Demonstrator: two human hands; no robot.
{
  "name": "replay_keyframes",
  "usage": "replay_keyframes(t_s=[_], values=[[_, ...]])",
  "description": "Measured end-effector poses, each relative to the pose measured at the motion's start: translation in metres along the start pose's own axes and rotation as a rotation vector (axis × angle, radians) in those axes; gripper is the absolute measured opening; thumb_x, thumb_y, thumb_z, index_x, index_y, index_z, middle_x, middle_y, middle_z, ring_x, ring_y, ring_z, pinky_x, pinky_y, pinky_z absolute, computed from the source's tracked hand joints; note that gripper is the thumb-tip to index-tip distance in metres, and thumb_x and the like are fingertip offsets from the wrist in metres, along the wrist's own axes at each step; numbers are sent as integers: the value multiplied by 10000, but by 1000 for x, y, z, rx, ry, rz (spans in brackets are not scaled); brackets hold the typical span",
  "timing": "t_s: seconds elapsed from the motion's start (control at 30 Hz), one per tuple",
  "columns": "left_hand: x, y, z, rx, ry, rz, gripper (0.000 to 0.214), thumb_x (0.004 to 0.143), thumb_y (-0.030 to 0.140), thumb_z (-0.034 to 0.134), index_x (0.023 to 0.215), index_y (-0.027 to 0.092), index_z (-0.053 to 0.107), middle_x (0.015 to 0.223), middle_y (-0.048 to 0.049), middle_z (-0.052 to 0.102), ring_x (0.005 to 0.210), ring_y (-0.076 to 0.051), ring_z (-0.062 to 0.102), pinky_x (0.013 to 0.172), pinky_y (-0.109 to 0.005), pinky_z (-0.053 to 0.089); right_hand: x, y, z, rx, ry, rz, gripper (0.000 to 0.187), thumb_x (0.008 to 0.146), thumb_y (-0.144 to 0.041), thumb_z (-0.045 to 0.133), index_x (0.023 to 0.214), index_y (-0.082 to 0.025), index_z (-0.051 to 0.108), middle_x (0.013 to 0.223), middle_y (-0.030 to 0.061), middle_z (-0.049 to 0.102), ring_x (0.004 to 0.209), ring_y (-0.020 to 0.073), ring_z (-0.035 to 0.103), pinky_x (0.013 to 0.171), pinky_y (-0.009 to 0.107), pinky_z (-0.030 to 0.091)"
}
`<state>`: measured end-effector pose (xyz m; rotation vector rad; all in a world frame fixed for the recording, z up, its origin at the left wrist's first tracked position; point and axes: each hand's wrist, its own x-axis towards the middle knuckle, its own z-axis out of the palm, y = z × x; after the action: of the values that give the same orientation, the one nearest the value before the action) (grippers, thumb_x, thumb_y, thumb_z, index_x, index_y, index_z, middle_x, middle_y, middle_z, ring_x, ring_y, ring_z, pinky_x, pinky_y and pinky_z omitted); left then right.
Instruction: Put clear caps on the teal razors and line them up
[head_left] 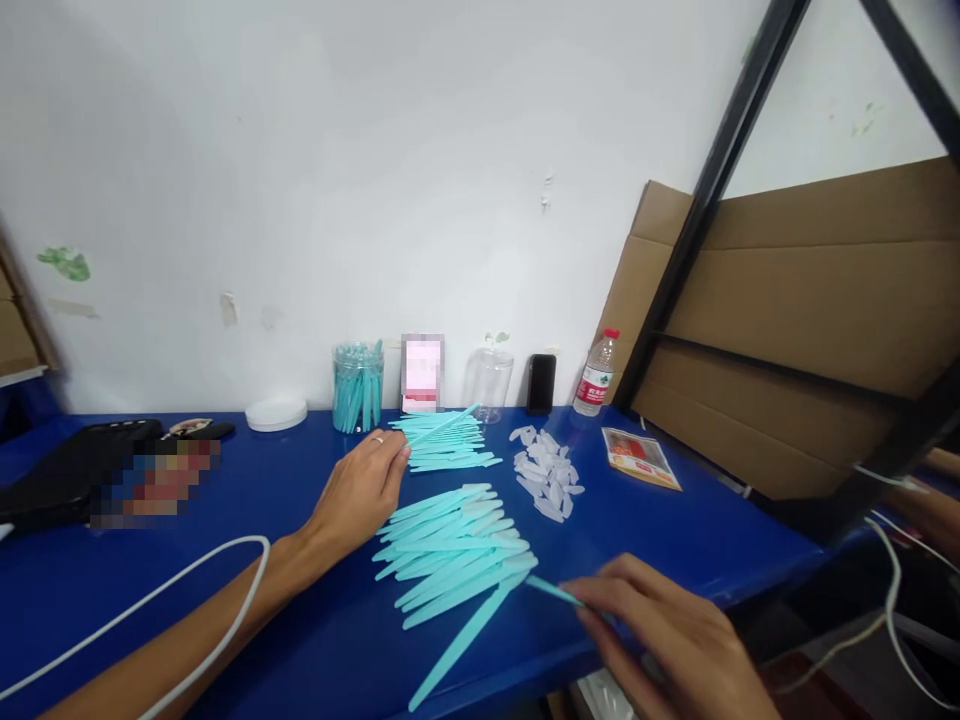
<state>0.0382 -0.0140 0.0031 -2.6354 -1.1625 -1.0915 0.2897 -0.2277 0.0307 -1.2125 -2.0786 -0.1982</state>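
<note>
Head view: a blue table (292, 475) stands against a white wall (420, 180), with turquoise knife-shaped plastic sticks in two spread piles.
Left hand: wearing a ring (378, 439), its thumb and fingers pinched together on the near end of one turquoise stick (448, 425), which slants over the far pile (450, 458).
Right hand: narrow pinch at the near right, the right hand (667, 625) gripping a short visible length of another turquoise stick (553, 590); whether its tip touches the near pile (450, 550) is unclear.
Loose stick: one long stick (461, 645) angles out from the near pile toward the table's near edge.
White pieces: a heap of translucent leaf-shaped pieces (547, 472) lies right of both piles.
Back row: from left, a white round lid (276, 414), a clear jar of turquoise sticks (358, 390), an upright pink-lit screen (422, 372), a second clear jar (489, 385), a black upright device (541, 384) and a red-capped water bottle (597, 377).
Right side: a printed packet (641, 458) lies flat near cardboard (810, 290) and a black metal frame (679, 245).
Left side: a black case (75, 460) rests on the table; a white cable (251, 595) crosses before the left forearm.
</note>
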Motion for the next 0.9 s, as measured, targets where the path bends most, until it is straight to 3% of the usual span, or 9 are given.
replay_keyframes(t_s=[0.1,0.23,0.33,0.43,0.5,0.67,0.9], values=[[0,-1,0,17,3,-14,277,1011,277,274,775,235,413,760,-10,536,787,-220,543,730,-335,434,22,6,28,-178,-61,-233,267,876,-63,501,1076,-170,642,799,69,674,704,186,592,583,276,486],[1,0,0,31,4,-16,280,1012,263,279,776,231,426,769,-11,546,792,-217,549,743,-338,439,41,9,66,-303,-82,-312,320,831,-35,519,1102,-148,646,870,87,656,746,204,570,583,304,467],[1,1,-2,36,-3,-12,288,1013,250,282,772,228,436,765,-9,547,781,-211,545,733,-330,436,49,8,81,-326,-113,-342,332,843,-51,534,1145,-147,630,979,101,657,857,238,572,665,343,494],[-1,2,-2,30,-9,-21,285,1012,242,289,782,223,455,781,-14,555,780,-207,542,692,-317,422,46,10,77,-235,-158,-276,351,896,-132,536,1243,-169,573,1134,111,625,1042,274,534,891,448,468],[-1,2,-1,19,-17,-29,275,1011,240,297,793,221,464,799,-17,561,788,-205,543,690,-315,416,38,13,69,-134,-190,-235,372,911,-166,537,1281,-197,535,1194,109,591,1107,272,504,953,470,433],[0,1,1,-11,-32,-43,266,1011,255,297,794,225,448,804,-14,546,807,-208,540,705,-317,408,27,19,58,-89,-342,-147,478,916,-297,573,1367,-214,440,1338,125,490,1265,297,393,1025,481,394],[1,-2,0,-37,-28,-28,288,1016,301,264,773,236,403,762,-11,516,786,-228,519,729,-349,405,49,17,71,-97,-323,-87,485,933,-407,546,1366,-212,447,1339,134,501,1218,297,442,1008,483,409]])
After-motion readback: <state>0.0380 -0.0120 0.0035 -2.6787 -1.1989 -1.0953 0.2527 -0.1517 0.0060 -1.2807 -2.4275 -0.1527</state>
